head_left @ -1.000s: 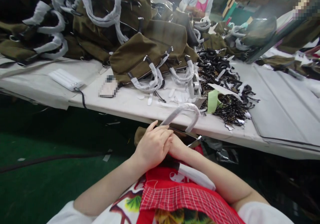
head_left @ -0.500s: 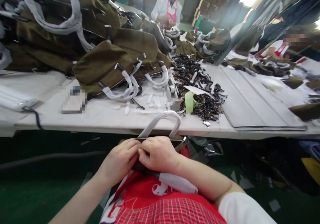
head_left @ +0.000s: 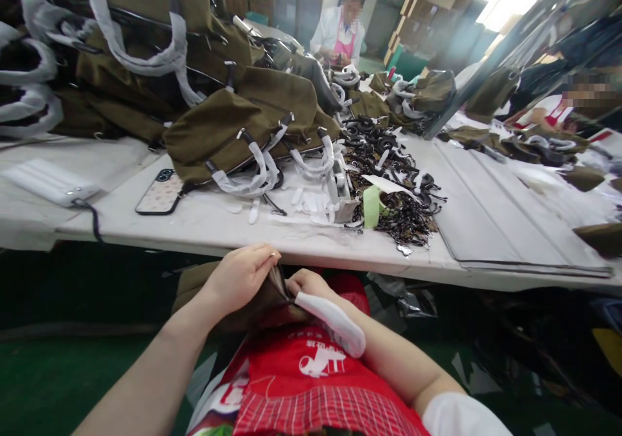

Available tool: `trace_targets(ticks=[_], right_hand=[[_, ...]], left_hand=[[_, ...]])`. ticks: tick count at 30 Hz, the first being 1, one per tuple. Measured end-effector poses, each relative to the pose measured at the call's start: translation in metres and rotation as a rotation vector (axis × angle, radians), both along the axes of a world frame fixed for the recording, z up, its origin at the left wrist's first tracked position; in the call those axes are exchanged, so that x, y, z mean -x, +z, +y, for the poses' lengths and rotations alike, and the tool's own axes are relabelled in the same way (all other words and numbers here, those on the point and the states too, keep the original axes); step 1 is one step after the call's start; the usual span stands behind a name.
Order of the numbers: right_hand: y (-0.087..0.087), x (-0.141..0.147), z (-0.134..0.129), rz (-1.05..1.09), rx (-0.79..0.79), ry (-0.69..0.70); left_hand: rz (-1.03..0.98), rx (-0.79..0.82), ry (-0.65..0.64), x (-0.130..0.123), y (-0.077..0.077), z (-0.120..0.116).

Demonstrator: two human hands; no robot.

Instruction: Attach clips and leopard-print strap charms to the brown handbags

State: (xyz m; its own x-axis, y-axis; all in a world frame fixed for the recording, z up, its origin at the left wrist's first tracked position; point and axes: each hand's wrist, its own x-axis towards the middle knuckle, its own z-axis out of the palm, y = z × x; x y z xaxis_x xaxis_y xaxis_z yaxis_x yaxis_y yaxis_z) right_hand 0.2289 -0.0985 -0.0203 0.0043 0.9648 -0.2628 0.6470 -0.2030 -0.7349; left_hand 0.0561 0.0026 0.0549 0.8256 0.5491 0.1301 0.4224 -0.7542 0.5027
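Observation:
An olive-brown handbag [head_left: 250, 309] lies on my lap below the table edge, its zippered opening tilted towards me. My left hand [head_left: 240, 277] pinches the upper rim of that opening between thumb and fingers. At the other side of the opening, my right hand [head_left: 311, 284] is closed on the bag's edge, its fingertips partly hidden. A white-wrapped handle [head_left: 335, 322] of this bag lies over my right forearm and the red apron [head_left: 291, 358].
Olive handbags [head_left: 218, 138] with wrapped handles are piled on the white table [head_left: 214, 232]. A phone [head_left: 159, 193], a white power bank-like block [head_left: 51, 183] and a heap of black straps [head_left: 403, 209] lie there too. A co-worker [head_left: 340, 34] sits across.
My hands have moved apart from being together over the zipper. The bag has tipped, its opening is spread, and the far upright handle is no longer in sight.

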Motion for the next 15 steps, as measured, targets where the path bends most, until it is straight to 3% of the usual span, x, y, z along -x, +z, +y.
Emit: trace_targets(ticks=[3, 7, 10, 15], right_hand=[[-0.007, -0.023, 0.000, -0.091, -0.152, -0.084], [0.012, -0.093, -0.009, -0.342, -0.443, -0.450], [0.018, -0.144, -0.013, -0.555, -0.361, -0.573], [0.011, -0.181, -0.009, -0.589, -0.217, -0.527]], left_hand=[[0.260, 0.007, -0.015, -0.033, -0.020, 0.015], [0.278, -0.028, -0.062, -0.053, -0.026, 0.017], [0.198, 0.001, -0.073, -0.062, -0.027, 0.017], [0.162, 0.089, -0.131, -0.083, -0.039, 0.027]])
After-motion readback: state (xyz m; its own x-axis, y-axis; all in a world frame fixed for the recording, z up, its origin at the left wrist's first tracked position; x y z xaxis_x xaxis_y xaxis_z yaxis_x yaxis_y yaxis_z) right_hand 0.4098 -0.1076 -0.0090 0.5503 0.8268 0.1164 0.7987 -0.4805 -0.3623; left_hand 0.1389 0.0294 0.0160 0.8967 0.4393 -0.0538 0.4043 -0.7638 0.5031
